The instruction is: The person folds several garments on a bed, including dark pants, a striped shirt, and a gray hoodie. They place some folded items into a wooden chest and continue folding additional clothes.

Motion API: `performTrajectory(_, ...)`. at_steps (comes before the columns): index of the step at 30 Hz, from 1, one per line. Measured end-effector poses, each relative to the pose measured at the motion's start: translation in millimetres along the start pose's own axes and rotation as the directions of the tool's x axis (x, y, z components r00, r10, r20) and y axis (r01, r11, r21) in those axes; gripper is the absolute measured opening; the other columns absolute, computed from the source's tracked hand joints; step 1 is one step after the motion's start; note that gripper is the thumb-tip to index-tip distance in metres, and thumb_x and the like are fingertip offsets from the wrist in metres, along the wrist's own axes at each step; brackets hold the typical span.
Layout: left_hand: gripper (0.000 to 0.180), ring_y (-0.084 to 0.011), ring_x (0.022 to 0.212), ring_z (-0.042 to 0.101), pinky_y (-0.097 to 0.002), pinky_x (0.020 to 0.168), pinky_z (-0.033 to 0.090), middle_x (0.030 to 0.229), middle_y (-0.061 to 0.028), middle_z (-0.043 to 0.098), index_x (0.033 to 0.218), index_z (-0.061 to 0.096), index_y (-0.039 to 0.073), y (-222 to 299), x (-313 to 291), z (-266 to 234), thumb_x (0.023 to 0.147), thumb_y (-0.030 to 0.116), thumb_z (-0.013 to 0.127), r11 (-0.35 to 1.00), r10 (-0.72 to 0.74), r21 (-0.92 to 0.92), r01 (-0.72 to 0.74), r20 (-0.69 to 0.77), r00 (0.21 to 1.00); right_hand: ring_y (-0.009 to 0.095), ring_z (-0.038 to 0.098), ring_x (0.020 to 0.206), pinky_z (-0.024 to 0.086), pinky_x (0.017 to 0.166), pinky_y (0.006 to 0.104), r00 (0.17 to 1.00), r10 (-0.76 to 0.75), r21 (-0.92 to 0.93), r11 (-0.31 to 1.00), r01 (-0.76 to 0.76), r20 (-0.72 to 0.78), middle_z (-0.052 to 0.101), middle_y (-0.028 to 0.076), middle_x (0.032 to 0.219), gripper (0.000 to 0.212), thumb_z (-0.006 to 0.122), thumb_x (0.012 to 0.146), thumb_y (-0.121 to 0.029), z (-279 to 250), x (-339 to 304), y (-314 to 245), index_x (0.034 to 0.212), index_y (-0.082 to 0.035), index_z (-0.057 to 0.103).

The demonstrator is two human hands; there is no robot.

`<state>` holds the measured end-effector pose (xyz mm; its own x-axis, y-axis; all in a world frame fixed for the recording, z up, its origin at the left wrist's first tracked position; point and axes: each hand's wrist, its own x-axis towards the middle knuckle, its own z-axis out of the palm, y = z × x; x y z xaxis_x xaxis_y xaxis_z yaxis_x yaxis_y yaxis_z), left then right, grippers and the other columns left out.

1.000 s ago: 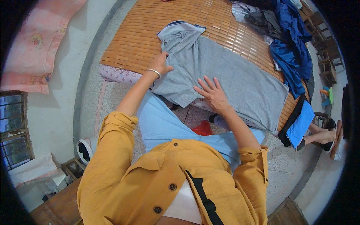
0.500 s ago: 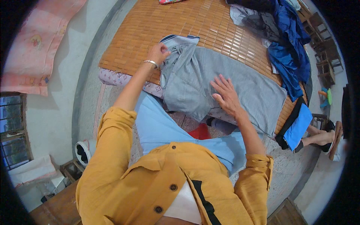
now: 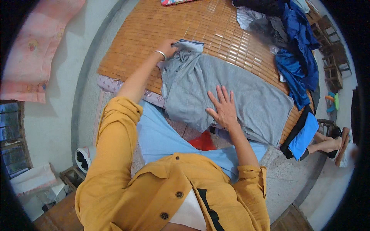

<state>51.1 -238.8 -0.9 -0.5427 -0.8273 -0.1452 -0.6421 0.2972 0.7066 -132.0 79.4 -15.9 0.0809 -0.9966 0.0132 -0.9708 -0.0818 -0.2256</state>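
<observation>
A grey collared shirt (image 3: 246, 96) lies along the near edge of the bamboo mat, partly folded, its sleeve end bunched at the left. Its light collar (image 3: 190, 47) has dark stripes along the edge. At the collar's left end, my left hand (image 3: 168, 49) has its fingers closed on the cloth. Palm down on the middle of the shirt, my right hand (image 3: 223, 111) lies flat with fingers spread. Some of the shirt's near side hangs over the bed's edge.
The bamboo mat (image 3: 154, 23) covers the bed. A pile of dark and blue clothes (image 3: 296, 34) lies at the far right, with a blue and black cloth (image 3: 302, 136) below it. Another person's legs (image 3: 327, 144) show at the right. Something red (image 3: 204, 141) is beneath the bed edge.
My left hand has moved slightly up and right along the collar, which now lies further over. My right hand has slid a little left and down on the shirt, staying flat.
</observation>
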Motion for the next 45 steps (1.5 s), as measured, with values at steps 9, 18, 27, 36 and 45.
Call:
performTrajectory(9,0.019,-0.0150,0.082,0.059,-0.0275,0.074,0.051,0.100,-0.0072,0.060,0.104,0.056,0.001,-125.4,-76.1,-75.4,0.086,0.005,0.051,0.947,-0.135,-0.306,0.093,-0.116,0.984,0.029,0.016,0.135,0.010,0.107,0.0509,1.000,-0.018,-0.006,1.000,0.018,-0.012,0.022,0.012,0.145,0.061,0.043,0.085,-0.053,-2.0,2.3,-4.4,0.137,-0.023,0.033)
performTrajectory(18,0.068,-0.0255,0.106,0.050,-0.0333,0.093,0.040,0.112,-0.0125,0.051,0.128,0.044,0.009,-113.0,-90.2,-35.2,0.072,0.035,0.073,0.891,-0.070,-0.454,0.001,-0.135,0.988,0.029,0.020,0.134,0.012,0.107,0.0510,0.998,-0.021,-0.001,1.000,0.021,-0.065,0.026,0.012,0.143,0.061,0.047,0.083,-0.052,0.4,-0.1,-2.3,0.136,-0.022,0.036)
performTrajectory(27,0.073,-0.0357,0.120,0.036,-0.0405,0.102,0.030,0.129,-0.0203,0.038,0.118,0.054,0.015,-70.8,-81.0,-32.6,0.057,0.044,0.078,0.904,0.134,0.421,-0.070,-0.124,0.983,0.030,0.022,0.132,0.014,0.106,0.0517,0.993,-0.027,0.006,1.000,0.028,-0.116,0.028,0.013,0.142,0.059,0.048,0.083,-0.051,2.2,-2.4,-1.7,0.134,-0.021,0.039)
performTrajectory(36,0.062,-0.0264,0.109,0.051,-0.0338,0.093,0.040,0.117,-0.0144,0.055,0.113,0.056,0.009,-62.1,-55.6,-26.5,0.061,0.035,0.078,0.954,0.043,0.292,-0.070,0.097,0.994,0.029,0.018,0.134,0.010,0.108,0.0502,0.994,-0.023,0.015,1.000,0.025,-0.109,0.024,0.013,0.144,0.060,0.039,0.086,-0.055,3.1,-4.8,-0.6,0.136,-0.022,0.036)
performTrajectory(45,0.043,-0.0249,0.094,0.057,-0.0358,0.080,0.045,0.102,-0.0133,0.062,0.106,0.060,0.008,-57.1,-29.6,-71.7,0.068,0.019,0.074,0.951,-0.139,0.297,0.089,0.152,0.978,0.031,0.020,0.133,0.011,0.108,0.0507,0.990,0.008,0.198,0.980,0.021,-0.144,0.027,0.015,0.142,0.058,0.042,0.087,-0.050,0.5,-9.8,-10.3,0.134,-0.017,0.039)
